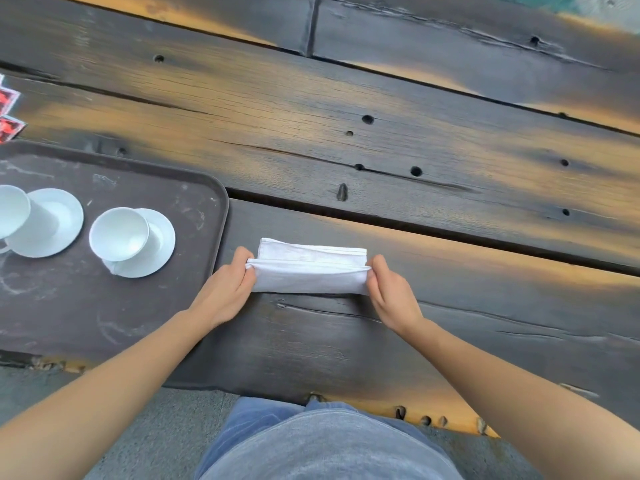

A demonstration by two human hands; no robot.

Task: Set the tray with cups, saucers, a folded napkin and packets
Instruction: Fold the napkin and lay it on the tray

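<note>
A white napkin (308, 271) lies partly folded on the dark wooden table, just right of the brown tray (194, 188). My left hand (228, 285) pinches the napkin's left end and my right hand (389, 289) pinches its right end, lifting the near fold. On the tray stand two white cups on white saucers: one cup (119, 233) on its saucer (161, 244) near the middle, another cup (12, 211) on its saucer (59, 220) at the left edge of view. Red packets (8, 112) lie on the table beyond the tray, at the far left.
The table (381, 133) is made of rough dark planks with gaps and holes. Its near edge runs along the bottom, above a grey floor (166, 431) and my blue trousers (311, 445). The tray's near half holds nothing.
</note>
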